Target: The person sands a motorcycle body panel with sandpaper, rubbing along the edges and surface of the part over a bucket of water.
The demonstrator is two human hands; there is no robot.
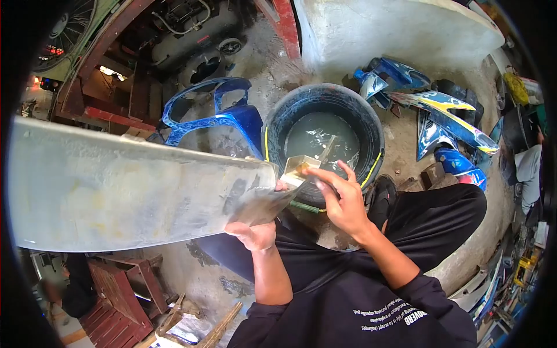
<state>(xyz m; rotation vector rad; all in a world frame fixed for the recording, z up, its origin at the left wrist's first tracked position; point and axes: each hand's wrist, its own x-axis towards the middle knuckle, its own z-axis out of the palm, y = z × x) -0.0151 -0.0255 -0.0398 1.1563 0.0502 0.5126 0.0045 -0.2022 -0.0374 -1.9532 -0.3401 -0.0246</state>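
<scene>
A long grey panel [127, 191], its surface worn and patchy, stretches from the far left to the middle of the view. My left hand [253, 234] grips it from below near its right end, with the fingers partly hidden behind it. At that end is a small pale angled piece [300, 168]. My right hand [346, 203] is beside this end, its fingers apart and the index fingertip at the pale piece. Below and beyond the hands stands a black bucket [371, 124] holding cloudy water [325, 130].
A blue plastic frame [246, 119] lies left of the bucket. Blue, white and yellow fairings [447, 113] lie to its right near a pale wall [394, 29]. A red wooden bench [116, 296] stands lower left, with a person [75, 284] beside it.
</scene>
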